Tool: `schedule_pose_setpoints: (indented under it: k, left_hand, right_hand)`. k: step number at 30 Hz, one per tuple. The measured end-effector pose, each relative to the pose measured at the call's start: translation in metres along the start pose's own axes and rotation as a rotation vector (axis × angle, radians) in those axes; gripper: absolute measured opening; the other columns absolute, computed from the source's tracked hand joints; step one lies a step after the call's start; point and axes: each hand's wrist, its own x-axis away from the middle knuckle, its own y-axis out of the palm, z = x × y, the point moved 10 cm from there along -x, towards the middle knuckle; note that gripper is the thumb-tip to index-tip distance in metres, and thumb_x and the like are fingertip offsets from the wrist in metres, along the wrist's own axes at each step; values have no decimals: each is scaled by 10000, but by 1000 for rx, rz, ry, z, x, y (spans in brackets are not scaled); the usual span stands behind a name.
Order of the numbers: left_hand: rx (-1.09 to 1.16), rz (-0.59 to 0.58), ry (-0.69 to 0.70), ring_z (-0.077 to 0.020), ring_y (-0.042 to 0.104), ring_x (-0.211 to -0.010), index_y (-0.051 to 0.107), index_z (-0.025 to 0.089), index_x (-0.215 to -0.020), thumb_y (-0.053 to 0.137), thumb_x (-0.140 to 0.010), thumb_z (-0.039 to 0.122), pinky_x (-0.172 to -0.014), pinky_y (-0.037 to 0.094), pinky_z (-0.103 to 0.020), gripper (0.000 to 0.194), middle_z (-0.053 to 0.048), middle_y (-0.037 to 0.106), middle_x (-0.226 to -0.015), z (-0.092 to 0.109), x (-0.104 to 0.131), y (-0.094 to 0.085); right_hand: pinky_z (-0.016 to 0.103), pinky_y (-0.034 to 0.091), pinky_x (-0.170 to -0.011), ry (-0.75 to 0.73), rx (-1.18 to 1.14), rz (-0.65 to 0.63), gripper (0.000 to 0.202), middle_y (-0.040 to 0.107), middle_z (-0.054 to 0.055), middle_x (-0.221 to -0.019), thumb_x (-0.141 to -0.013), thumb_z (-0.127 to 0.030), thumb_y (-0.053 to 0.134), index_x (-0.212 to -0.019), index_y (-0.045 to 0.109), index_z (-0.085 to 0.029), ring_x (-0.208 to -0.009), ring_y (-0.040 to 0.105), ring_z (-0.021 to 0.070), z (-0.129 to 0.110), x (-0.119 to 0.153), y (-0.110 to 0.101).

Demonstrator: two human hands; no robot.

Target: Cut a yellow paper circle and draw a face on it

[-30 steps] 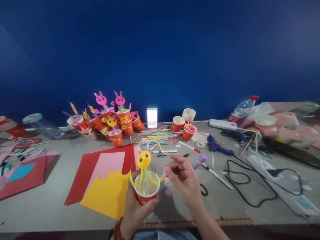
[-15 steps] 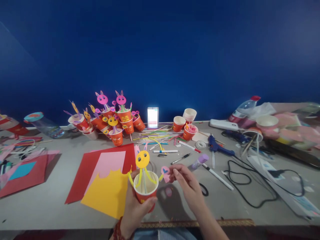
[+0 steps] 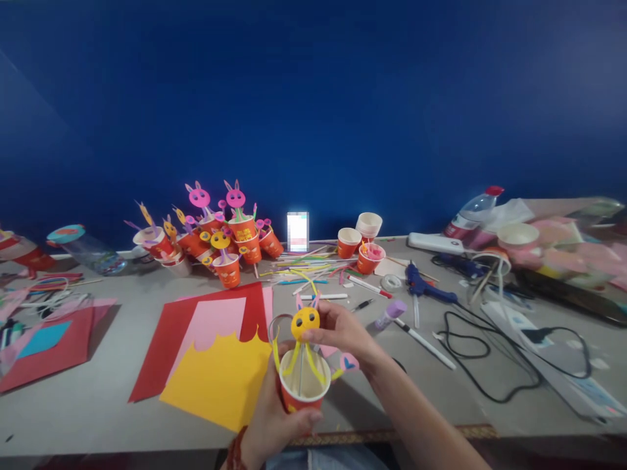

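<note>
Two bare hands work at the lower centre of the frame; the left hand [image 3: 274,412] is curled around a red paper cup [image 3: 296,402], thumb across its front, the white inside showing; the right hand [image 3: 345,331] pinches a round yellow face [image 3: 304,320] at its right edge, thumb in front; this face, with pink ears and dark eyes, stands above a thin stick [image 3: 301,373] that runs down into the cup; yellow fuzzy stems [image 3: 316,367] bend inside the cup, and a pink paper piece with a blue heart [image 3: 349,362] juts out just right of the rim; at lower left, a yellow sheet [image 3: 215,378] overlaps pink and red ones; a blue glue gun [image 3: 425,287] lies right of centre; red cups with paper faces [image 3: 228,270] cluster left of centre.
</note>
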Motion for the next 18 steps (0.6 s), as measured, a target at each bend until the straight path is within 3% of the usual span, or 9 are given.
schedule_pose_setpoints:
  k: [7,11,18]
  left_hand:
    - [-194,62,80,-364,611,-1154,474,193,-1291,870,-607,382,-976,503,-479,812,-146,624,-1211,8,4,-6]
    - [-203,34,94,-368,591,-1194,492,204,-1284,859,-628,383,-1006,486,-493,773,-145,611,-1240,6,6,-4]
    - [-217,2,61,-355,615,-1165,528,189,-1280,842,-637,344,-1012,490,-490,731,-149,630,-1259,7,5,0]
  right_hand:
    - [262,520,-682,42,40,26,332,736,4,-773,-635,-376,885,-810,692,-171,-683,674,153,3,-4,-1]
    - [271,524,-716,30,72,-80,266,742,7,-796,-688,-363,851,-833,732,-175,-712,669,154,-1,0,6]
    - [262,496,-653,30,120,-37,309,707,3,-755,-686,-413,841,-826,715,-168,-666,631,151,0,5,0]
